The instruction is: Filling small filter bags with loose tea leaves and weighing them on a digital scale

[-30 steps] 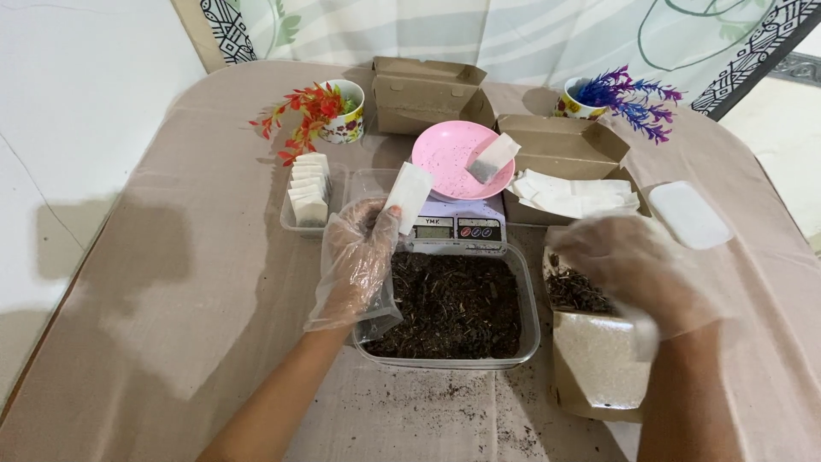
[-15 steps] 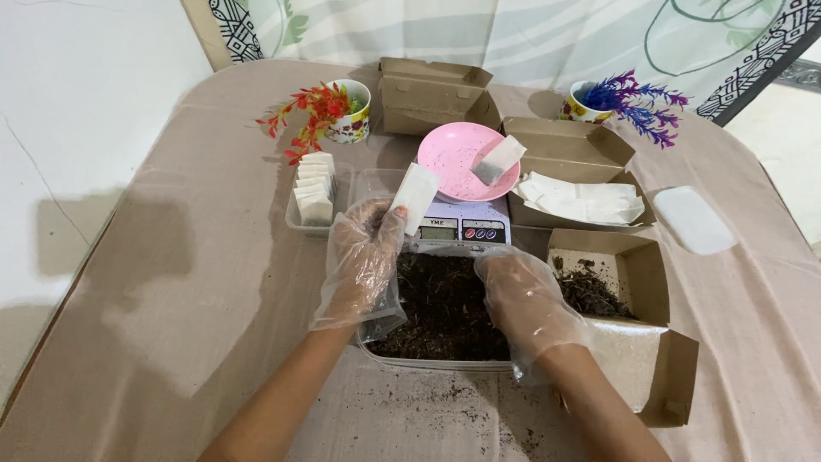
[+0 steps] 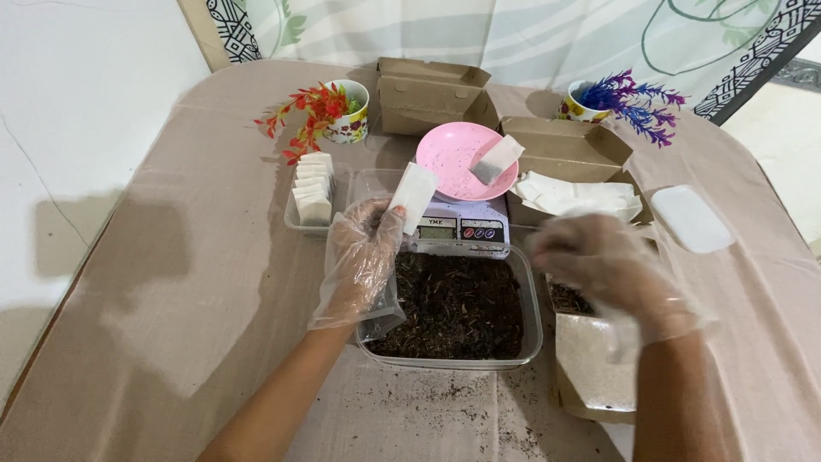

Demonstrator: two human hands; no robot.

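Observation:
My left hand (image 3: 359, 257), in a clear plastic glove, holds a small white paper sachet (image 3: 414, 193) upright over the near left corner of a clear tub of dark loose material (image 3: 453, 304). My right hand (image 3: 611, 265), also gloved and blurred by motion, hovers to the right of the tub above an open brown cardboard box (image 3: 594, 376); whether it holds anything is unclear. Behind the tub sits a small digital scale (image 3: 462, 229) carrying a pink plate (image 3: 457, 154) with one filled sachet (image 3: 496, 159) on it.
A clear tray of filled sachets (image 3: 312, 195) stands left of the scale. A brown box with flat empty sachets (image 3: 577, 192) sits right of it, a white lid (image 3: 689, 219) further right. Two cups with artificial flowers (image 3: 342, 111) (image 3: 599, 101) and another brown box (image 3: 428, 94) stand behind. Dark crumbs dot the cloth.
My right hand went from the right side into the tub, then swung back right over the open box. My left hand with the sachet stayed put.

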